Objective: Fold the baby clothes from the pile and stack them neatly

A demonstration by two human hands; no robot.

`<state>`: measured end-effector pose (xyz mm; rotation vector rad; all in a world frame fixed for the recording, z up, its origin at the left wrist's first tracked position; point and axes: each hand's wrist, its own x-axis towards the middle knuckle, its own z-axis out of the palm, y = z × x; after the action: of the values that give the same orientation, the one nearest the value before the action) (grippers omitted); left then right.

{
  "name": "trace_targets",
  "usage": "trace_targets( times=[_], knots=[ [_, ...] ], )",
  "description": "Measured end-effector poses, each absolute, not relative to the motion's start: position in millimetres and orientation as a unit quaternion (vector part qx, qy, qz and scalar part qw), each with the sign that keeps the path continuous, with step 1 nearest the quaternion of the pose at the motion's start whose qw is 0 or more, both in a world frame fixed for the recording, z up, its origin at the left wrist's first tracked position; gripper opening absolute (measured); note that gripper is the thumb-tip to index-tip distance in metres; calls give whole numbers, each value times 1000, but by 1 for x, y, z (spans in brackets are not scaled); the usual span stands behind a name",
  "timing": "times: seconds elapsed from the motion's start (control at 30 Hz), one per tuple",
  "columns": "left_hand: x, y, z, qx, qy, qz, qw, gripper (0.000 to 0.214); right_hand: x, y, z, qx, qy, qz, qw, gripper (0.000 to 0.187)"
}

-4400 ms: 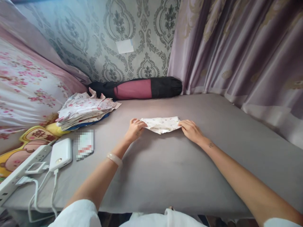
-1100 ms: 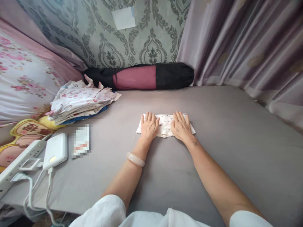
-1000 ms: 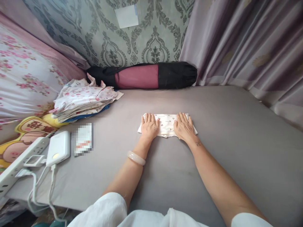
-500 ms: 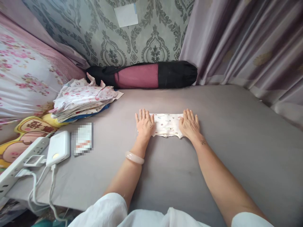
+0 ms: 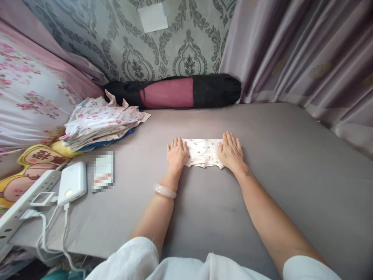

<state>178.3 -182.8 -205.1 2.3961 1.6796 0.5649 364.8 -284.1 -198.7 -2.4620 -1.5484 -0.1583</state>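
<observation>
A small white garment (image 5: 203, 151) with tiny printed figures lies folded into a flat strip on the grey sheet (image 5: 204, 210). My left hand (image 5: 177, 153) rests palm down over its left end, fingers stretched forward. Over the right end lies my right hand (image 5: 231, 151), also flat with the fingers extended. Both hands press the cloth from above and hide its two ends. A pale bangle (image 5: 164, 191) circles my left forearm near the wrist.
To the left are a pile of printed clothes (image 5: 101, 120), a blurred packet (image 5: 103, 171), a white power bank (image 5: 72, 182) with cables, a power strip (image 5: 35, 202) and a yellow cartoon cushion (image 5: 37, 155). A black and pink rolled bag (image 5: 166, 93) lies against the wall.
My left hand sits slightly lower relative to the garment's top edge, and my right hand slightly higher. Both remain flat on the cloth. The view has shifted a little.
</observation>
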Motion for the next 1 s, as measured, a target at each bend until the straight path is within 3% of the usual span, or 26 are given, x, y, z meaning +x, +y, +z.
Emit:
trace_targets(
  times=[0.33, 0.63, 1.0],
  knots=[
    [165, -174, -202, 715, 611, 313, 133, 33, 362, -282, -202, -850, -522, -8, 72, 61],
    [163, -172, -197, 670, 634, 348, 169, 33, 332, -274, -194, -810, -576, -2, 111, 59],
    [158, -164, -200, 629, 631, 385, 241, 37, 325, -271, -188, -811, -576, 46, 94, 58]
  ],
)
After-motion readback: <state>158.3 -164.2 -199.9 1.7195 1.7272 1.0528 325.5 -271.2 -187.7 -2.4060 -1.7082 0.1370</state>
